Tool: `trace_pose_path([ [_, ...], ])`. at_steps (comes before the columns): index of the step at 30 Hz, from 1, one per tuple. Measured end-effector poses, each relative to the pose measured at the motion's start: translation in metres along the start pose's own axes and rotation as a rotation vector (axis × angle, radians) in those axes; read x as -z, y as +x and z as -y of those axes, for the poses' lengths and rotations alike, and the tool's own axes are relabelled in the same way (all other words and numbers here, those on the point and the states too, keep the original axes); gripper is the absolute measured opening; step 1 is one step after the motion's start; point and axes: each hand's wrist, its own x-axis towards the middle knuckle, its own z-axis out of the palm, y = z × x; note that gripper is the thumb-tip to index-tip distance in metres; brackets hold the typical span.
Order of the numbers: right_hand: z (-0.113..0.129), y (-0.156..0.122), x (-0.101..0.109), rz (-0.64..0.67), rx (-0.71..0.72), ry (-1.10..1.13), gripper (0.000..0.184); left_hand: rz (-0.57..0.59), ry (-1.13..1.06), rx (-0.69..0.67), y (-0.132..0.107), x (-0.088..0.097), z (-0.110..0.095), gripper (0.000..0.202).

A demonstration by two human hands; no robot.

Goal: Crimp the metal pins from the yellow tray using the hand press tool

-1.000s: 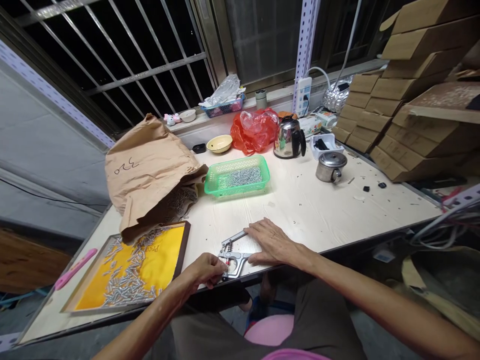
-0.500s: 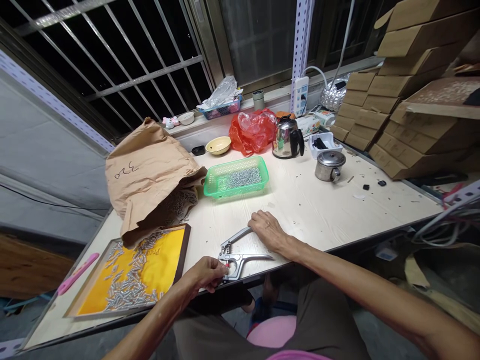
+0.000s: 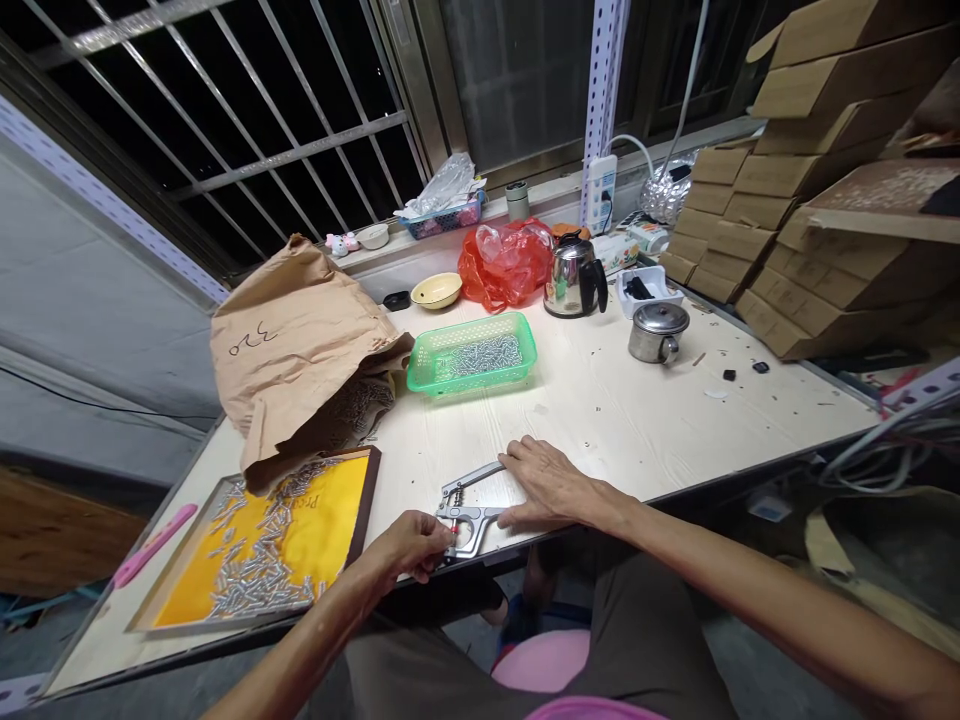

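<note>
Silver spring-loaded hand pliers [image 3: 472, 516] lie at the table's front edge, handles spread and pointing right. My right hand [image 3: 546, 482] spans the handles, its fingers on the upper one and its thumb at the lower one. At the jaw end, my left hand [image 3: 417, 545] has thumb and forefinger pinched together beside a small red part; what they hold is hidden. Left of my left hand is a tray [image 3: 373, 500] with a yellow bottom and many small metal pins [image 3: 259, 570]. Beyond the pliers stands a green plastic basket [image 3: 421, 378] holding small metal pieces [image 3: 487, 356].
A brown paper bag [image 3: 292, 350] leans over the tray's far side. A pink-handled tool [image 3: 155, 545] lies left of it. Farther back are a red plastic bag [image 3: 504, 265], a kettle [image 3: 571, 280] and a lidded metal cup [image 3: 656, 335]. Cardboard boxes [image 3: 810, 190] are stacked at right.
My right hand has come down over the lower handle, its thumb now at that handle while the fingers stay on the upper one. My left hand remains at the jaws.
</note>
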Motion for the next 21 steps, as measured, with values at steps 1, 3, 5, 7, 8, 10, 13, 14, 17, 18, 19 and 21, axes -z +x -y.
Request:
trace_pose_path([
  [1, 0.001, -0.001, 0.001, 0.014, -0.005, 0.004, 0.066, 0.003, 0.001, 0.001, 0.000, 0.000, 0.000, 0.062],
  [3, 0.003, -0.002, 0.002, 0.032, -0.020, -0.001, 0.066, 0.003, 0.003, 0.002, 0.001, 0.000, -0.001, 0.062],
  [5, 0.005, -0.002, 0.001, 0.032, -0.037, -0.012, 0.062, -0.003, 0.003, 0.001, 0.001, 0.000, 0.000, 0.062],
  [7, 0.007, -0.002, -0.001, 0.025, -0.050, -0.022, 0.059, -0.013, 0.011, 0.001, 0.001, -0.001, 0.002, 0.059],
  [8, 0.008, -0.003, -0.002, 0.021, -0.055, -0.024, 0.057, -0.029, 0.034, 0.001, 0.000, -0.001, 0.003, 0.057],
  [10, 0.011, -0.005, -0.004, 0.017, -0.068, -0.023, 0.052, -0.152, 0.152, -0.021, -0.002, -0.004, 0.006, 0.052],
  [13, 0.014, -0.010, -0.005, 0.014, -0.088, -0.014, 0.042, -0.489, 0.418, -0.221, -0.009, -0.013, 0.006, 0.040],
  [14, 0.015, -0.011, -0.006, 0.010, -0.090, -0.010, 0.040, -0.569, 0.484, -0.329, -0.012, -0.017, 0.004, 0.034],
  [17, 0.016, -0.011, -0.008, 0.003, -0.083, 0.000, 0.038, -0.588, 0.615, -0.622, -0.014, -0.032, -0.008, 0.023],
  [18, 0.015, -0.009, -0.009, 0.000, -0.075, -0.001, 0.038, -0.560, 0.659, -0.682, -0.012, -0.037, -0.014, 0.027],
  [19, 0.014, -0.007, -0.009, -0.002, -0.062, -0.005, 0.038, -0.528, 0.705, -0.719, -0.008, -0.041, -0.020, 0.035],
  [21, 0.011, -0.003, -0.010, -0.007, -0.027, -0.019, 0.035, -0.466, 0.794, -0.731, 0.001, -0.045, -0.031, 0.046],
])
